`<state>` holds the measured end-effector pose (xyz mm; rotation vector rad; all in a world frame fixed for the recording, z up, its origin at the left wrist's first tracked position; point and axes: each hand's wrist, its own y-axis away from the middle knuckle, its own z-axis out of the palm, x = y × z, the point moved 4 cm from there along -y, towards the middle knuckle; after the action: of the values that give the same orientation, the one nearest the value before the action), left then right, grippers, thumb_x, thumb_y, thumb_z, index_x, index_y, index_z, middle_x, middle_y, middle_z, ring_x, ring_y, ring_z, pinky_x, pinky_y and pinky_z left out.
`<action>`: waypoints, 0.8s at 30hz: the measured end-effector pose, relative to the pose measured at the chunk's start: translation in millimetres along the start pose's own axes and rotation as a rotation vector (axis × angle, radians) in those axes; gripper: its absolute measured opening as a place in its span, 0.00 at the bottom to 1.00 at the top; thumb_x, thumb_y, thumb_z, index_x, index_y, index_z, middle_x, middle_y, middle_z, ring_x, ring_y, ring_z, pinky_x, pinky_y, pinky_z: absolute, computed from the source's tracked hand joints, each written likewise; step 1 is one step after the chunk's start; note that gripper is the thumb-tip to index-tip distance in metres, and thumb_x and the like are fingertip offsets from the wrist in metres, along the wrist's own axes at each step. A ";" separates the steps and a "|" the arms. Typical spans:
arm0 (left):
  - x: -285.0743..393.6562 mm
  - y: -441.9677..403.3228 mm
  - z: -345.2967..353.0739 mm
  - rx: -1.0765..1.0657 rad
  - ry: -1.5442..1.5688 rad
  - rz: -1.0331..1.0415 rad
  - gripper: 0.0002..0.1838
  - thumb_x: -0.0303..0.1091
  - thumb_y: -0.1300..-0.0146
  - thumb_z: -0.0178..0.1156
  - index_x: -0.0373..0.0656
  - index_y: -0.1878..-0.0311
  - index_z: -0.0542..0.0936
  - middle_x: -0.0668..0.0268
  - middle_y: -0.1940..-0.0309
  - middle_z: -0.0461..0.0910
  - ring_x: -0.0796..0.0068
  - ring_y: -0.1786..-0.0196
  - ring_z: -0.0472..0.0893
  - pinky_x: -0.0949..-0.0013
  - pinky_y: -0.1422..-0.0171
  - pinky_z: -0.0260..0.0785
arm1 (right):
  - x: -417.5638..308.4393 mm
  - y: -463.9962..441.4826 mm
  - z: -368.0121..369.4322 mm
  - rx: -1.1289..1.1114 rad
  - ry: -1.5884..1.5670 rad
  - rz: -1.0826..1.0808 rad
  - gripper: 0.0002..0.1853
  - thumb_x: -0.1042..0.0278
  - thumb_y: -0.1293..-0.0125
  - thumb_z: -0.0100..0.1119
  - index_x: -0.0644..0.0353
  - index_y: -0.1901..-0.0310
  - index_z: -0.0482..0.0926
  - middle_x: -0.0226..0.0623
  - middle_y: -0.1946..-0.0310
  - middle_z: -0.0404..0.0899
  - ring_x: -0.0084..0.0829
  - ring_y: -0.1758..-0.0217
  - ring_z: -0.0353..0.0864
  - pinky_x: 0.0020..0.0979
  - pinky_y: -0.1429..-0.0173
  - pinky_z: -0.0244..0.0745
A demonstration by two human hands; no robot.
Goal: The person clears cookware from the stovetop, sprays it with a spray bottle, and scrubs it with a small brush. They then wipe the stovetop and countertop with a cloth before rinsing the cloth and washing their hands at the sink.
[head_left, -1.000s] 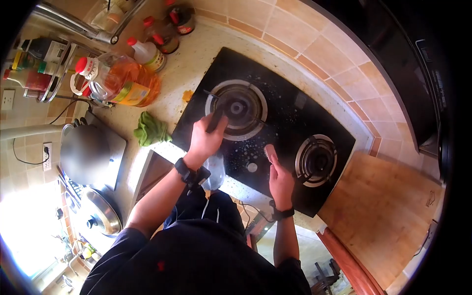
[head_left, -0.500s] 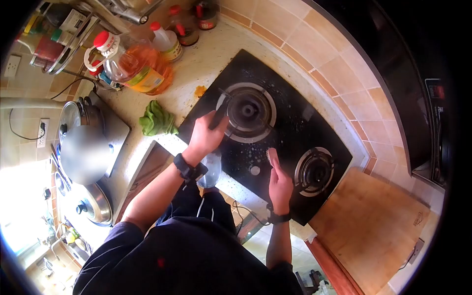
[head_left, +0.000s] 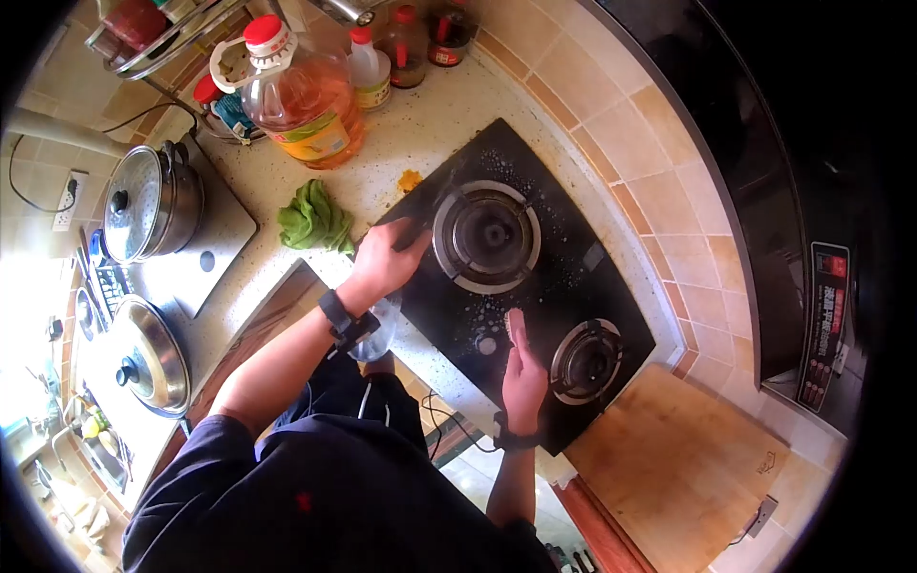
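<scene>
My left hand [head_left: 384, 260] is closed around the dark top of a spray bottle [head_left: 385, 323], whose clear body hangs below the palm. It is over the hob's left edge, beside the large burner [head_left: 487, 237]. My right hand [head_left: 525, 387] grips a small pinkish brush [head_left: 517, 327], its pale bristles facing left. That brush is above the black glass hob [head_left: 458, 329], near a round knob [head_left: 486, 345] and left of the smaller burner [head_left: 586, 361]. White droplets are scattered over the glass around the large burner and the knob.
A crumpled green cloth [head_left: 315, 218] lies on the counter beside an orange scrap [head_left: 409, 180]. Behind stand a large oil jug [head_left: 304, 105] and several bottles. Lidded pots [head_left: 153, 205] are at left. A wooden board [head_left: 678, 458] borders the hob at right; the range hood [head_left: 764, 239] overhangs.
The view has shifted, so the scene sits differently in the frame. My left hand, with the spray bottle, is farther left of the large burner. The brush stays in my right hand near the knob.
</scene>
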<state>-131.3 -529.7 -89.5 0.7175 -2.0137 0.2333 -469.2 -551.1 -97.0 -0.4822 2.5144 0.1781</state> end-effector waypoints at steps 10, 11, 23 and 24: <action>-11.8 3.6 -19.1 -0.156 0.073 -0.008 0.21 0.47 0.33 0.66 0.33 0.58 0.84 0.40 0.64 0.84 0.36 0.57 0.83 0.48 0.53 0.77 | -36.3 17.9 -8.6 0.034 0.007 -0.026 0.19 0.72 0.25 0.57 0.56 0.35 0.83 0.51 0.48 0.86 0.50 0.51 0.89 0.38 0.51 0.84; -14.5 5.4 -19.0 -0.151 0.100 0.020 0.21 0.47 0.33 0.66 0.33 0.58 0.84 0.40 0.64 0.84 0.36 0.57 0.83 0.48 0.53 0.77 | -40.1 22.8 -10.0 0.020 0.030 0.016 0.20 0.71 0.25 0.57 0.56 0.33 0.81 0.55 0.51 0.86 0.48 0.51 0.90 0.37 0.50 0.82; -45.2 22.2 -43.8 -0.076 0.152 0.160 0.17 0.43 0.31 0.67 0.35 0.54 0.84 0.44 0.68 0.82 0.41 0.63 0.82 0.53 0.59 0.74 | -92.6 62.6 -8.4 -0.027 0.117 0.282 0.20 0.65 0.24 0.57 0.45 0.33 0.82 0.54 0.54 0.86 0.52 0.56 0.89 0.41 0.55 0.81; -47.1 24.6 -47.7 -0.101 0.180 0.184 0.17 0.42 0.32 0.68 0.35 0.54 0.84 0.45 0.69 0.82 0.44 0.63 0.83 0.54 0.59 0.74 | -96.7 64.2 -7.9 -0.026 0.135 0.274 0.20 0.66 0.24 0.57 0.46 0.33 0.81 0.54 0.53 0.86 0.52 0.55 0.89 0.42 0.54 0.81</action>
<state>-93.1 -470.5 -100.8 0.4319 -1.9043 0.2916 -422.5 -464.4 -35.2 -0.1614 2.7066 0.2914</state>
